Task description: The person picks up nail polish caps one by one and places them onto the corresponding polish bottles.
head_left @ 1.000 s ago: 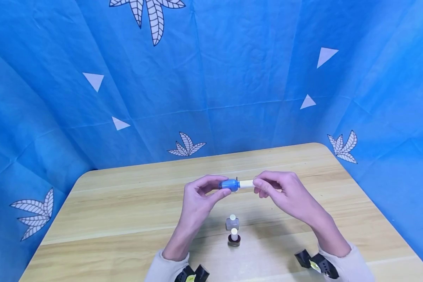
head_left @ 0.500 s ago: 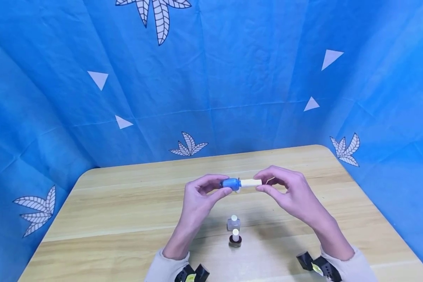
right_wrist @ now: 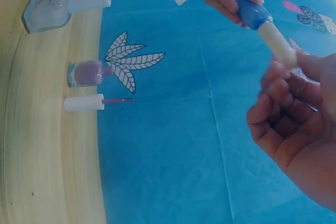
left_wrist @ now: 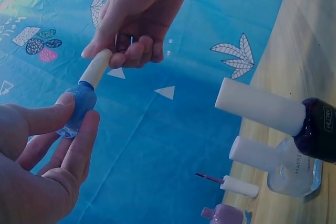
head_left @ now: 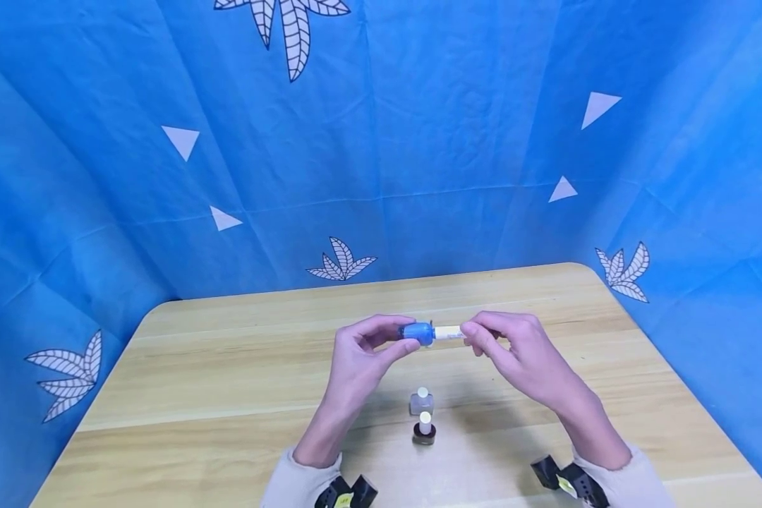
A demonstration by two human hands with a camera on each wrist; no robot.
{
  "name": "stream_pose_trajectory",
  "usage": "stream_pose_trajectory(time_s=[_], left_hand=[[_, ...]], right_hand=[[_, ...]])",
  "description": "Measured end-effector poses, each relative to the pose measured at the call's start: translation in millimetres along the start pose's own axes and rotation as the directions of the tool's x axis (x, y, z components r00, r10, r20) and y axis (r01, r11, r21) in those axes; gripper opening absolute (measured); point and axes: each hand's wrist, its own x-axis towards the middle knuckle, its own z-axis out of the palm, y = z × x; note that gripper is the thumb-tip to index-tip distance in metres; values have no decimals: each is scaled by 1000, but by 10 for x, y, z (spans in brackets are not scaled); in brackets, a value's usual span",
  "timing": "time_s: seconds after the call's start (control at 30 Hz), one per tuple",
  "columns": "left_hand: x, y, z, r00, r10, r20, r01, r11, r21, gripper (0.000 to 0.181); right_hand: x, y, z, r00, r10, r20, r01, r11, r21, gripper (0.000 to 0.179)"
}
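A blue nail polish bottle [head_left: 418, 332] lies sideways in the air, pinched between the thumb and fingers of my left hand [head_left: 359, 360]. Its long white cap [head_left: 447, 332] points right and sits against the bottle neck. My right hand [head_left: 523, 353] pinches the far end of this cap between thumb and forefinger; its other fingers are curled in the right wrist view. On the table, an uncapped lilac nail polish bottle [right_wrist: 88, 73] stands beside its white brush cap [right_wrist: 85, 103], which stands with the brush upward. In the head view the held bottle mostly hides both.
A clear nail polish bottle [head_left: 421, 403] and a dark one [head_left: 424, 434], both with white caps, stand upright on the wooden table [head_left: 228, 381] between my forearms. A blue patterned cloth [head_left: 381, 141] hangs behind the table and at both sides.
My right hand has shifted its fingers on the cap: loosely at its end half a second ago, now pinching it, with lettering turned into view. My left hand keeps its hold, almost unmoved.
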Motion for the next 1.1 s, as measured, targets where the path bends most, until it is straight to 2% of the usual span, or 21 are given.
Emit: stream_pose_trajectory(time_s=[0.17,0.27,0.33,0.47,0.6,0.77,0.97,1.1], left_hand=[[-8,9,13,1000,3,7,-3,1000,3,26],[-3,14,13,1000,8,5,-8,1000,9,26],[-1,18,13,1000,10,5,-10,1000,14,26],[-7,14,10,1000,-3,10,3,1000,19,27],[-25,-2,0,1000,-24,9,24,1000,10,28],[-36,6,-7,1000,-14,-1,14,1000,5,28],[-44,41,10,1000,16,-14,-16,1000,9,26],[-43,43,27,1000,27,-4,-27,1000,10,25]], right_hand=[[-3,-3,0,999,47,11,-47,999,9,32],[-5,-17,-17,998,63,3,-63,997,32,19],[1,-25,-24,999,49,-9,-49,998,48,16],[12,-40,-9,999,-12,-33,14,998,59,31],[5,-43,20,997,-55,-51,57,998,39,28],[3,-46,47,992,-98,-82,97,995,-11,26],[11,-31,64,992,-100,-70,95,993,-76,10],[0,-17,56,996,-70,-48,66,995,-74,15]])
